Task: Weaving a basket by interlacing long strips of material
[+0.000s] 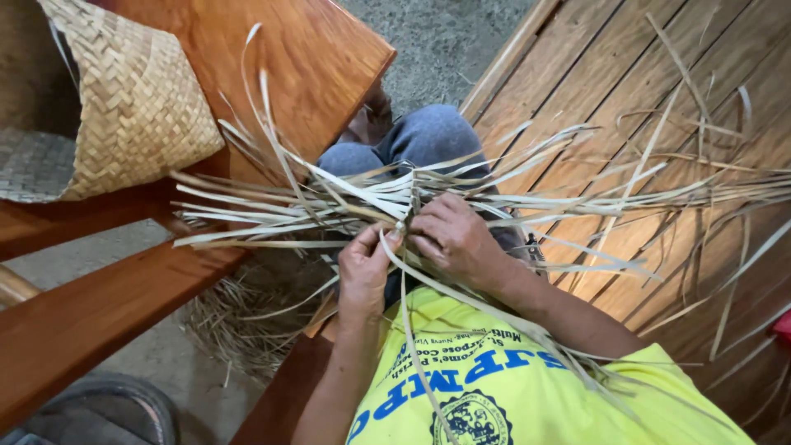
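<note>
A bundle of long pale dried leaf strips [329,206] lies crossed over my lap, its ends fanning out left and right. My left hand [362,276] pinches a strip at the crossing in the middle. My right hand [453,239] presses down on the strips just beside it, fingers curled around them. One loose strip [412,346] trails down over my yellow shirt. My knees in grey trousers [420,140] show behind the bundle.
A woven leaf basket [140,107] lies on its side on a polished wooden bench [305,58] at the upper left. Wooden slats [610,74] lie to the right. Dry scraps [239,321] litter the concrete floor; a dark round object [107,408] sits bottom left.
</note>
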